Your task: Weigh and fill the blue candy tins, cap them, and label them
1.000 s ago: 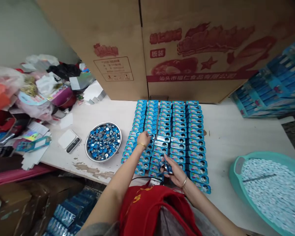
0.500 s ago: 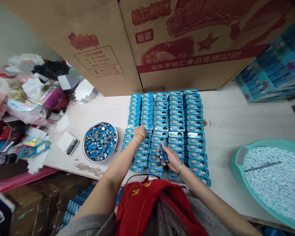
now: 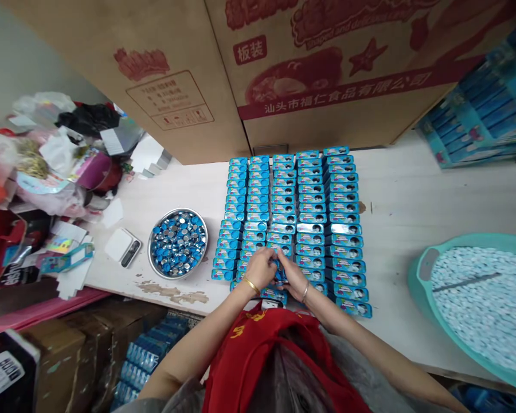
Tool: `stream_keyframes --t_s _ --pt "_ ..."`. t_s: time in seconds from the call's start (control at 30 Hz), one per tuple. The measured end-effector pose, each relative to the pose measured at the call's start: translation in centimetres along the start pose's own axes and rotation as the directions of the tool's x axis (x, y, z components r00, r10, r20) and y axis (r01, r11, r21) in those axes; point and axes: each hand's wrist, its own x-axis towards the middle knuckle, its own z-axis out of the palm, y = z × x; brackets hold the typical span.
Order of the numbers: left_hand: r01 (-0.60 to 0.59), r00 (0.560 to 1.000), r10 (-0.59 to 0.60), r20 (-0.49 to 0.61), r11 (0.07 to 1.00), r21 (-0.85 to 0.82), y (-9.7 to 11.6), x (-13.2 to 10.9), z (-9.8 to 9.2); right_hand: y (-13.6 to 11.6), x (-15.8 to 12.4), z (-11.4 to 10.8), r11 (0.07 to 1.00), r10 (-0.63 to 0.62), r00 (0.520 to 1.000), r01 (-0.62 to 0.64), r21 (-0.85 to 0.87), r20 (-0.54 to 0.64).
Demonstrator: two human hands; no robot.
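Several small blue and silver metal caps point(image 3: 280, 274) lie in my right hand point(image 3: 296, 276), its fingers curled round them. My left hand point(image 3: 260, 267) reaches in against the right one, fingers bent together at the caps; what they pinch is hidden. Both hands are over the front part of several columns of upright blue tins point(image 3: 310, 207) with printed tops. In the two left columns, many tins have a round blue cap point(image 3: 262, 208) at one end. Farther right, the tin tops show dark and white round openings. A steel bowl point(image 3: 206, 252) full of loose caps stands to the left.
A turquoise tub point(image 3: 419, 298) of small pale pieces, with a dark stick on them, is at the right. Tall cardboard boxes point(image 3: 180, 69) stand behind the tins. A small white scale point(image 3: 120, 244) and piled bags point(image 3: 43, 172) sit left. Stacked blue packs point(image 3: 490, 115) are at back right.
My left hand has come back from the second column of tins to meet my right hand. The right hand still holds the caps. The view has shifted slightly.
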Motion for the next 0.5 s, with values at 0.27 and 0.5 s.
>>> stream_keyframes --t_s 0.27,0.5 --pt "0.186 0.971 -0.155 -0.182 0.969 0.162 -2.0 4.6 -2.6 -1.2 0.4 -2.1 0.987 -0.072 0.99 0.053 0.154 0.118" --pt "0.301 0.954 -0.279 -0.113 0.887 0.35 -2.6 7.0 -2.5 -1.5 0.5 -2.8 0.976 -0.083 0.992 0.062 0.209 0.093"
